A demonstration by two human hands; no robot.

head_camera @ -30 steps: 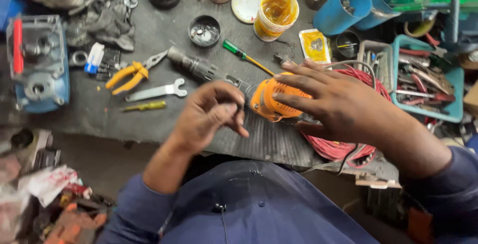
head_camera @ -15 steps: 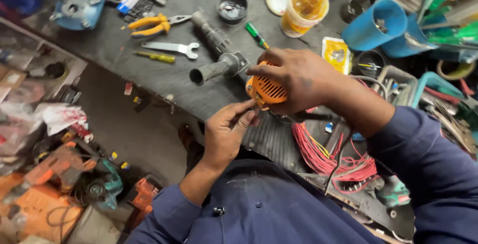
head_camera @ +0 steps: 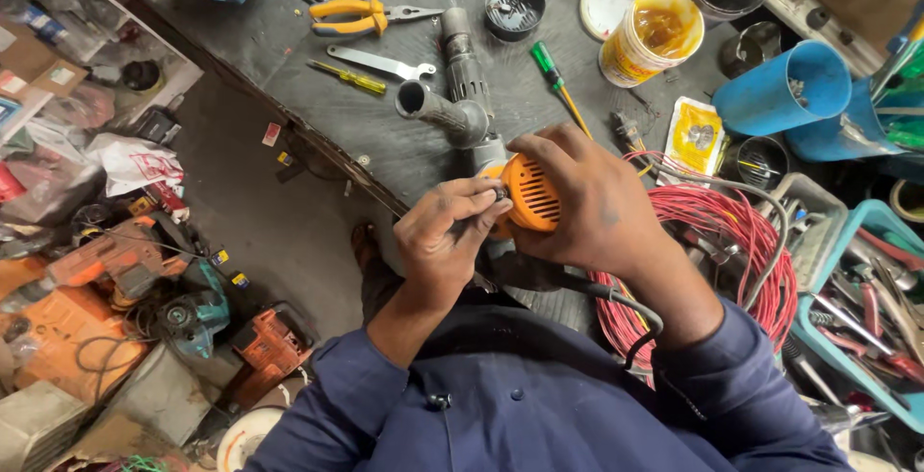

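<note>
**Both hands on orange power tool at bench edge**

Obs: right hand (head_camera: 587,203) wraps over the orange power tool (head_camera: 531,193), fingers curled shut around its rear housing. Housing = smooth orange plastic, rounded, w/ a grid of narrow vent slots. Front of tool is grey metal, ending in a side handle (head_camera: 438,111), tubular, open at its end.

Left hand (head_camera: 448,236): fingers pinched tight together against the tool's orange edge. Something small may sit between thumb and forefinger; too small to tell.

Tool sits at near edge of the workbench (head_camera: 289,58), dark, scuffed, matte surface. Black cord (head_camera: 616,294) leaves under right wrist.

Nearby: coil of red wire (head_camera: 731,231), glossy, just right of the tool; green-handled screwdriver (head_camera: 549,63); flat steel spanner (head_camera: 380,63); orange-handled pliers (head_camera: 351,18); tub of yellow grease (head_camera: 650,34), rim smeared; blue plastic cup (head_camera: 784,87).

Hidden: tool's underside and most of body behind the hands. Blue tray (head_camera: 866,222) at right is cut off by frame.
</note>
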